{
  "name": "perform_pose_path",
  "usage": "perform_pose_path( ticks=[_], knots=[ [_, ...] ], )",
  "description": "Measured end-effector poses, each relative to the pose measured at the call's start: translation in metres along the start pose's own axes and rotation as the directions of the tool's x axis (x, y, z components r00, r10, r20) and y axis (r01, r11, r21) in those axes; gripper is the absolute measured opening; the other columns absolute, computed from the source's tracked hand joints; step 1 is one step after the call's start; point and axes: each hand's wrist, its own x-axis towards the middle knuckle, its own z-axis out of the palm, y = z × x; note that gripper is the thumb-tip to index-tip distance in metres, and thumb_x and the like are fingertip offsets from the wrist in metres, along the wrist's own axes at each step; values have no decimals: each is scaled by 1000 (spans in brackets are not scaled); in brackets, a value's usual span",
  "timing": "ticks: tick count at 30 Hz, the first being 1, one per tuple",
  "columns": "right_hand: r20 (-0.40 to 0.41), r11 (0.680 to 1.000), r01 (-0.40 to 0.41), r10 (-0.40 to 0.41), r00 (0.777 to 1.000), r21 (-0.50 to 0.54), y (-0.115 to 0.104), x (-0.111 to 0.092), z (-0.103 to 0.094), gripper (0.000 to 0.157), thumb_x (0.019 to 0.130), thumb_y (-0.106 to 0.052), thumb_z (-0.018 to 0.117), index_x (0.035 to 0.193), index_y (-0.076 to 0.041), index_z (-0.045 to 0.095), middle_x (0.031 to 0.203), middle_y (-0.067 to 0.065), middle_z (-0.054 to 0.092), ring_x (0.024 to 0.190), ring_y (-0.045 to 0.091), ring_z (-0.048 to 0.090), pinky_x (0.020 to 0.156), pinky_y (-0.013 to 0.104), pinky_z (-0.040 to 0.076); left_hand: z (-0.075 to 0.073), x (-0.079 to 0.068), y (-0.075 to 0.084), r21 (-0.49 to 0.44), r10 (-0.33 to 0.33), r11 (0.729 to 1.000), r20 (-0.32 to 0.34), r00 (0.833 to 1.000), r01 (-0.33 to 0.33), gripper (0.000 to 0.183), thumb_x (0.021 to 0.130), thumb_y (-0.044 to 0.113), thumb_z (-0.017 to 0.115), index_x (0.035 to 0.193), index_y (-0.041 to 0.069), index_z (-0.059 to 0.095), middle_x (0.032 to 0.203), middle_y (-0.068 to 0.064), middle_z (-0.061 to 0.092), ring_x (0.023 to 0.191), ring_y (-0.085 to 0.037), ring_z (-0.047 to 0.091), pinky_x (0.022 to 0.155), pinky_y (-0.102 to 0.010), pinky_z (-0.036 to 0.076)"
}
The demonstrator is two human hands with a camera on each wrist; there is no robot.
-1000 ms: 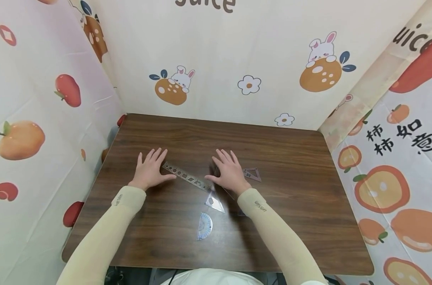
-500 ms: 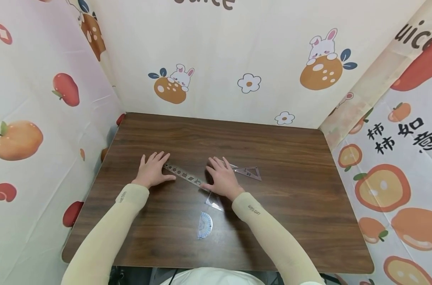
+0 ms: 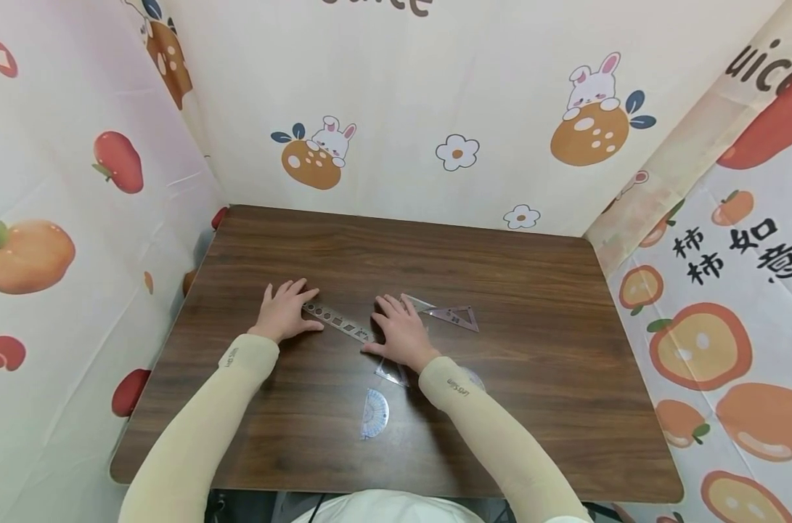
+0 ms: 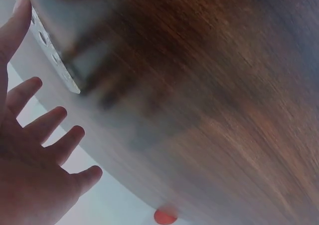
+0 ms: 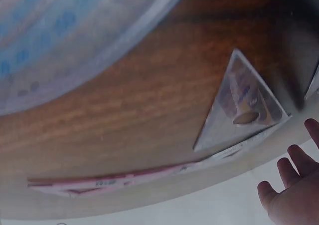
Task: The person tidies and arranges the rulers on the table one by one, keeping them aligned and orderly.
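Your right hand [image 3: 403, 334] has moved left, over the nearer end of the ruler [image 3: 337, 320], which slants across to your left hand [image 3: 282, 315]. Both hands are spread, fingers fanned; firm contact cannot be confirmed. For steady control, you should probably seat thumbs and fingertips on opposite edges of this thin, hole-punched strip, clear of the transparent triangle [image 3: 390, 373].

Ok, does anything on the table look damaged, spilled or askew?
Nothing looks visibly damaged or spilled. Only the alignment seems untidy: the stencil ruler lies slanted across the table, and the blue-marked protractor is turned with its straight edge facing left.
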Motion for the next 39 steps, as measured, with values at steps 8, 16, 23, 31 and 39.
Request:
perform_pose_path(
  ticks=[8, 16, 23, 31, 39],
  knots=[
    [-60, 1000, -4, 4, 998, 8, -8, -3, 7, 73, 88, -70, 65, 135, -16, 68, 161, 7, 47, 152, 26, 40, 129, 52, 22, 1, -3, 3, -3, -7, 1000, 22, 1000, 7, 74, 85, 46, 82, 147, 14, 58, 163, -22, 38, 148, -47, 37, 120, -75, 16],
    [-158, 1000, -6, 8, 987, 18, -17, -4, 9, 47, 91, -56, 72, 115, -17, 78, 152, 4, 57, 145, 23, 48, 127, 51, 26, 4, -3, 1, 10, 10, 1000, -46, 999, -10, 60, 83, 41, 84, 136, 15, 69, 148, -20, 53, 132, -45, 51, 113, -68, 34],
    [-186, 992, -35, 57, 981, 118, -20, -3, 10, 36, 91, -47, 76, 109, -16, 80, 148, 4, 60, 142, 23, 51, 126, 53, 27, 5, -2, 1, 5, 28, 1000, -97, 995, -28, 48, 82, 36, 86, 123, 15, 76, 135, -18, 61, 121, -42, 57, 105, -63, 42],
    [-206, 966, -66, 120, 971, 252, -16, 2, 20, 35, 87, -42, 81, 108, -14, 79, 147, 5, 61, 141, 25, 51, 127, 53, 25, 8, -2, 1, -10, 49, 999, -116, 992, -50, 39, 80, 35, 88, 112, 14, 79, 130, -15, 64, 117, -39, 59, 107, -63, 41],
    [-280, 969, -17, 88, 956, 246, -7, 3, 20, 30, 84, -40, 83, 106, -19, 80, 141, 1, 64, 135, 23, 55, 122, 51, 33, 7, -2, 3, 2, 132, 991, -66, 989, -132, 38, 75, 37, 91, 101, 13, 76, 129, -16, 61, 130, -41, 51, 121, -67, 23]
  ],
)
